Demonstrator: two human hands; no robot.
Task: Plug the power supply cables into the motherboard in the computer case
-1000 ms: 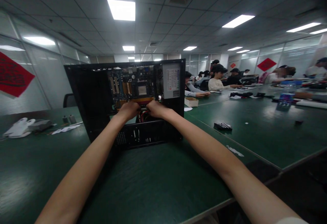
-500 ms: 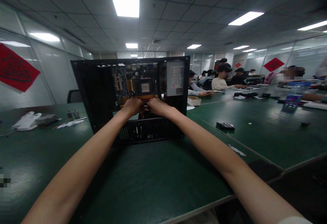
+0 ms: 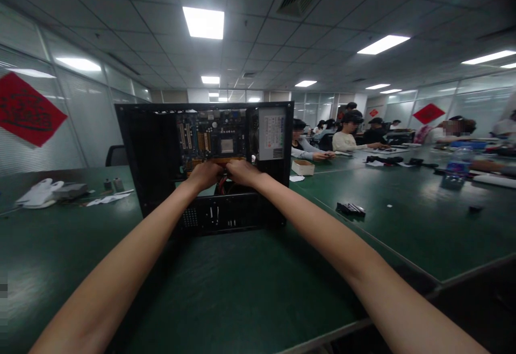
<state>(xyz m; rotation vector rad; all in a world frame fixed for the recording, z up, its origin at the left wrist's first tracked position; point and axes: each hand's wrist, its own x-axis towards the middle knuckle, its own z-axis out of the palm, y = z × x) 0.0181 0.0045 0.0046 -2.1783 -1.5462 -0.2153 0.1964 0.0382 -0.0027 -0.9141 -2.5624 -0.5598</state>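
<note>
An open black computer case [image 3: 203, 107] stands upright on the green table, its inside facing me. Within it are a motherboard [image 3: 192, 147] and a silver power supply [image 3: 271, 133] at the upper right. My left hand [image 3: 205, 175] and my right hand [image 3: 242, 173] reach in at the board's lower edge, nearly touching each other, just below the orange memory slots [image 3: 231, 161]. Both hands have their fingers curled closed. What they pinch is too small and hidden to name. Dark and reddish cables [image 3: 222, 186] hang right beneath the fingers.
A white plastic bag [image 3: 40, 192] and a grey box [image 3: 70, 190] lie to the left. On the right are a small dark part [image 3: 350, 209], an open carton [image 3: 303, 168] and a plastic bottle [image 3: 458, 165]. Several people sit working along the table's far right.
The view has tilted up a little, so the case and table sit lower in the picture. My hands stay at the board's lower edge, slightly closer together.
</note>
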